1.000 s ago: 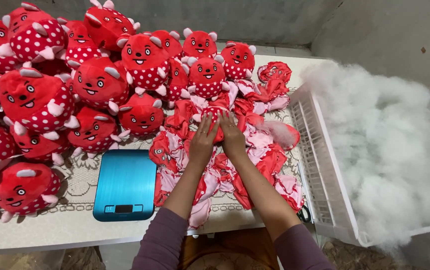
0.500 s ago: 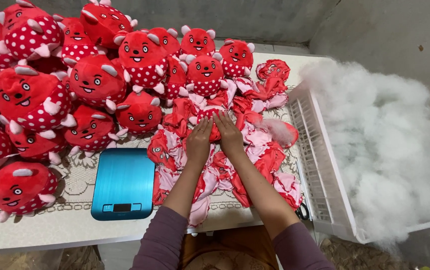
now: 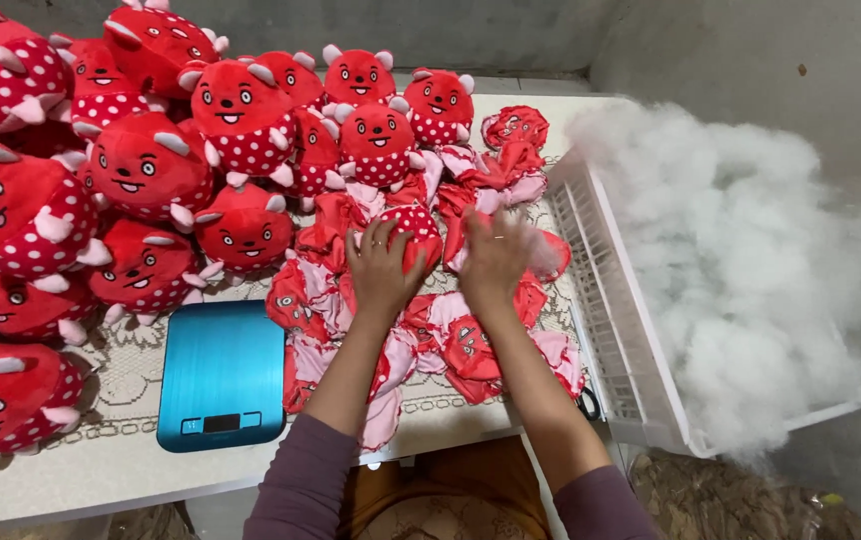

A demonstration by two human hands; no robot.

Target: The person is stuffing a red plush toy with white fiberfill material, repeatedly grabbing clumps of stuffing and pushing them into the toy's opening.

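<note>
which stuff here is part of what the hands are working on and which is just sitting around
In hand:
- left hand on a partly stuffed red dotted toy skin
- right hand with a tuft of white stuffing
- pile of flat unstuffed skins
- white crate of loose stuffing

Lying about:
- finished red plush toys
- blue kitchen scale

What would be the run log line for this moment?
left hand: on partly stuffed plush | right hand: blurred, beside it | scale: bare
</note>
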